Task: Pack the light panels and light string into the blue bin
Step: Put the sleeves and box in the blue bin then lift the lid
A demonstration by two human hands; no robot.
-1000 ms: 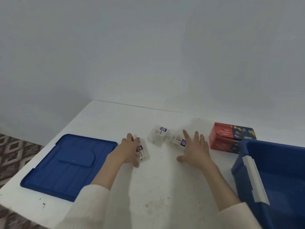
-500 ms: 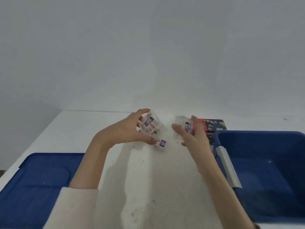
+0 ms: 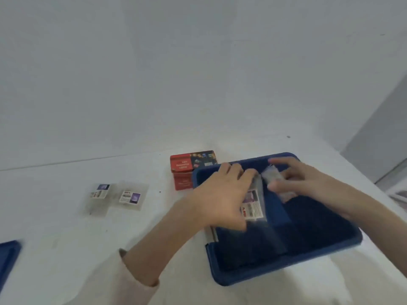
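Observation:
The blue bin (image 3: 286, 269) stands on the white table at the right. Both my hands are over its open top. My left hand (image 3: 220, 194) grips a clear-bagged light panel (image 3: 253, 205) with a white and red label. My right hand (image 3: 308, 181) holds a second clear-bagged panel (image 3: 272, 175), blurred by motion. Two more bagged light panels (image 3: 100, 191) (image 3: 130, 197) lie flat on the table to the left. The red light string box (image 3: 191, 168) stands just behind the bin's far left corner.
A corner of the blue bin lid (image 3: 7, 256) shows at the left edge of the white table (image 3: 88, 249). A plain wall runs along the table's back. At the far right the table edge drops to the floor.
Both hands lifted a bagged panel each off the table and carried them right, from the table's middle to above the bin. The view swung right with them.

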